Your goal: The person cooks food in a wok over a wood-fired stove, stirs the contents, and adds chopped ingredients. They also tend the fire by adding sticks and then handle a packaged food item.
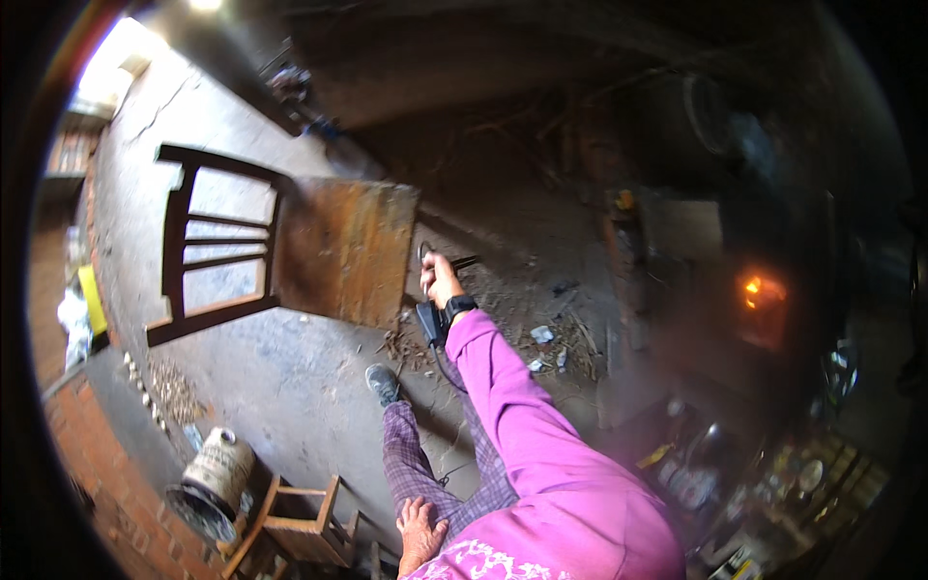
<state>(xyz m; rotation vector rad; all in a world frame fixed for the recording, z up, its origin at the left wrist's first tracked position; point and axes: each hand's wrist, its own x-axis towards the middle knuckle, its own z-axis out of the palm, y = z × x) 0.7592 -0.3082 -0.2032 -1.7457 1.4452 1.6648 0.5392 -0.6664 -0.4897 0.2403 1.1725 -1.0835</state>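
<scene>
My right hand (440, 279) reaches forward and grips a thin metal tool with a curved end (423, 250). Dark prongs beyond the fingers seem to belong to the same tool, though its full shape is unclear. On that wrist are a black band (459, 305) and a black box with a cable (431, 324). Just left of this hand is the worn seat of a wooden chair (348, 250). My left hand (422, 528) lies on my left thigh, fingers slightly spread, with nothing in it.
Fire glows in a stove opening (761, 297) at right, among smoke. Twigs and scraps of litter (544, 341) lie on the floor. At lower left stand a pale cylinder (219, 464), a black bucket (199, 511) and a small wooden stool (308, 525). Cluttered goods (790, 486) fill the lower right.
</scene>
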